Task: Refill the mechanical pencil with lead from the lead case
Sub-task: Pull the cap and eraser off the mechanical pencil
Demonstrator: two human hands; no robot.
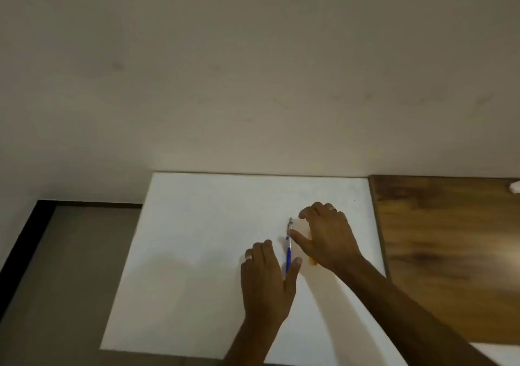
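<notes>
While both hands lie low over a white surface, nothing has been lifted yet.
Mechanical pencil: a blue mechanical pencil lies flat in the gap between the two hands, its silver end pointing away from the person.
Left hand: the left hand rests palm down, fingers loosely spread and holding nothing; its thumb tip sits just beside the pencil's near end.
Right hand: the right hand is open and arched, thumb close to or touching the pencil's upper barrel, fingers curved above the silver end; no grip is closed.
Lead case: a small orange object, probably the lead case, peeks out under the right wrist; mostly hidden.
Step in hand: likely picking up the pencil.
Doing it well: pinch the barrel mid-length with thumb and forefinger, steady the near end with the left thumb so it cannot roll, and leave the case within reach.
</notes>
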